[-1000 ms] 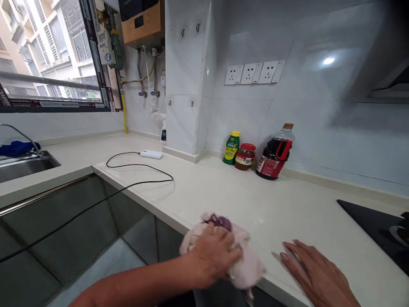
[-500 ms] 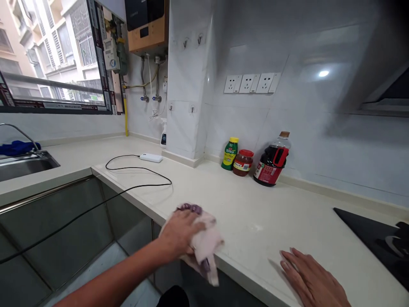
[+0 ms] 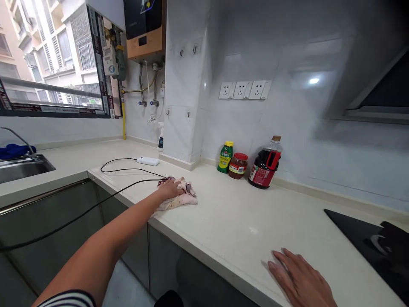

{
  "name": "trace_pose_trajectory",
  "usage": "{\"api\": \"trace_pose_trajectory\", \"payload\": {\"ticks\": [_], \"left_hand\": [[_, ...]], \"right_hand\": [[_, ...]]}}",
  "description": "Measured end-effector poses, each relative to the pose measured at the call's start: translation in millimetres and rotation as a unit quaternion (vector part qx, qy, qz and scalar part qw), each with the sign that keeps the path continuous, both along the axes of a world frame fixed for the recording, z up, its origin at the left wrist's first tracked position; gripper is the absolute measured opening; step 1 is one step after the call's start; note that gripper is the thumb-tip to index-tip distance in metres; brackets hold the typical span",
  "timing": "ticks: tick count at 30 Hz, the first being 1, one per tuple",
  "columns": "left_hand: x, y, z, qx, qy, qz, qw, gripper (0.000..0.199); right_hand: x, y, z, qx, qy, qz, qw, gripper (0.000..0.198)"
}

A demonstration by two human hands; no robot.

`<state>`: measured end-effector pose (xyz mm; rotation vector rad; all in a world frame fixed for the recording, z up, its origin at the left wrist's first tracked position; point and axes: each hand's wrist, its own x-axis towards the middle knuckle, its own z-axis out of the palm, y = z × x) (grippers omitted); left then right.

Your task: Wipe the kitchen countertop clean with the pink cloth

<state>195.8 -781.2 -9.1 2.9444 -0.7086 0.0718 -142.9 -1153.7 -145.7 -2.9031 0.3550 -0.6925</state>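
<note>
A crumpled pink cloth with purple patches lies on the pale countertop, near its front edge. My left hand presses down on this cloth, fingers closed into its folds, with the arm stretched far forward. The bend of a black cable reaches the cloth's far left edge beside my fingers. On the right, my right hand rests flat on the counter with fingers stretched out, holding nothing.
By the wall stand a green bottle, a red-lidded jar and a large dark sauce bottle. A white device joins the cable. A black cooktop lies right, a sink left. A spray bottle stands behind.
My left hand has pushed the cloth forward and left, from the counter's front edge up to the cable. The cloth now lies flatter on the counter. My right hand remains flat on the counter.
</note>
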Motion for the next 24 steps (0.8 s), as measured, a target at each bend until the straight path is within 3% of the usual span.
{"api": "trace_pose_trajectory", "payload": {"ticks": [4, 7, 11, 15, 18, 20, 22, 24], "left_hand": [[11, -28, 9.3, -0.007, 0.003, 0.041, 0.999, 0.087], [-3, -58, 9.1, -0.006, 0.009, 0.035, 0.999, 0.098], [-60, -106, -1.4, 0.000, 0.025, -0.089, 0.996, 0.096], [-139, -131, -12.7, 0.005, 0.049, -0.264, 0.963, 0.099], [-178, -119, -15.9, 0.001, 0.074, -0.380, 0.922, 0.099], [-183, -98, -16.4, -0.002, 0.076, -0.407, 0.910, 0.092], [-169, -73, -16.2, -0.005, 0.065, -0.387, 0.920, 0.086], [-140, -48, -15.3, -0.003, 0.043, -0.313, 0.949, 0.082]], "right_hand": [[1, 14, 8, 0.018, 0.028, -0.013, 0.999, 0.063], [3, 17, 14, 0.037, 0.051, -0.023, 0.998, 0.064], [2, 11, 14, 0.053, 0.054, -0.019, 0.997, 0.062], [-3, 1, 6, 0.045, 0.031, 0.020, 0.998, 0.058], [-4, -3, 3, 0.041, 0.038, 0.020, 0.998, 0.056], [-3, -3, 4, 0.036, 0.043, 0.007, 0.998, 0.056], [-2, 1, 6, 0.025, 0.039, 0.002, 0.999, 0.056], [-4, 7, 8, 0.012, 0.023, 0.011, 1.000, 0.055]]}}
